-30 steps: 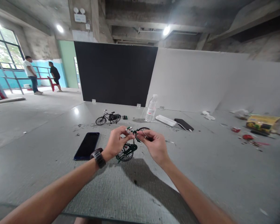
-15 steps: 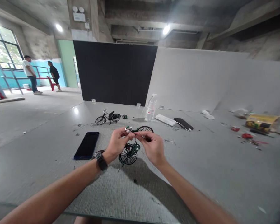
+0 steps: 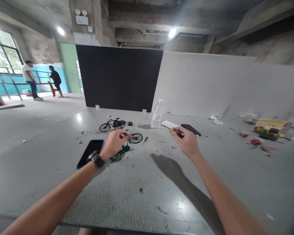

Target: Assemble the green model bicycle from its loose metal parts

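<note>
My left hand, with a dark watch on its wrist, pinches a small green model bicycle near its handlebar. The bicycle's black spoked wheel shows past my fingertips, while my hand covers part of the frame. My right hand is apart from the bicycle, over the table to the right, thumb and fingers pressed together. Whatever those fingers may hold is too small to make out. Between the hands lies a thin dark rod. A black model bicycle stands behind my left hand.
A phone lies by my left wrist. Farther back stand a clear water bottle, a white strip and a black flat device. A yellow package and small parts lie right. Two people stand far left.
My right hand has let go of the green bicycle and moved right. My left hand has shifted left and lowered the bicycle. The thin dark rod now shows on the table.
</note>
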The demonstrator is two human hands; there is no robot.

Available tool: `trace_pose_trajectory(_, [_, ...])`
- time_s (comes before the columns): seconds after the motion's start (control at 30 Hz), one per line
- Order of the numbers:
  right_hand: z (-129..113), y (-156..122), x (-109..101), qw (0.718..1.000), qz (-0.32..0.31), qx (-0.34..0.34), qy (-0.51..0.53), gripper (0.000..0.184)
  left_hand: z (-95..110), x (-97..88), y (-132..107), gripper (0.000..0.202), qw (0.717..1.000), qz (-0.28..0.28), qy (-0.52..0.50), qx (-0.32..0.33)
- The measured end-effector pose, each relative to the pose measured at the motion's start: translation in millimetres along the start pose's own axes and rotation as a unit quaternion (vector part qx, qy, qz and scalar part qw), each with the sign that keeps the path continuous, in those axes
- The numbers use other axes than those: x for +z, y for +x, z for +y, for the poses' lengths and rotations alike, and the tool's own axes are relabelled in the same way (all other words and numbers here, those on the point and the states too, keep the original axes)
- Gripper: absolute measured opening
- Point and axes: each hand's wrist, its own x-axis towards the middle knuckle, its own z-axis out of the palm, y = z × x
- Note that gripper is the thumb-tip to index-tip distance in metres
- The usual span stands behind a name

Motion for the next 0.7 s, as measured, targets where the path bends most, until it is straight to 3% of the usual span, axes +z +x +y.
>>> trace_pose_trajectory(0.13, [69, 11, -12, 0.958, -0.209, 0.042, -0.191, 0.022, -2, -4.9, 1, 0.034, 0.993, -0.033, 0.094, 0.061])
trace_pose_trajectory(0.23, [92, 12, -9, 0.931, -0.282, 0.060, -0.223, 0.020, -1, -5.1, 0, 0.034, 0.989, -0.055, 0.115, 0.075])
trace_pose_trajectory(0.37, [98, 10, -2, 0.924, -0.307, 0.065, -0.218, 0.009, 0, -4.8, -2, 0.032, 0.983, -0.075, 0.147, 0.075])
trace_pose_trajectory(0.47, [98, 9, 1, 0.925, -0.306, 0.061, -0.215, 0.011, 2, -3.9, -3, 0.030, 0.973, -0.089, 0.198, 0.077])
trace_pose_trajectory(0.7, [95, 5, 2, 0.939, -0.265, 0.061, -0.210, 0.012, 7, 0.3, -4, 0.025, 0.946, -0.101, 0.288, 0.109])
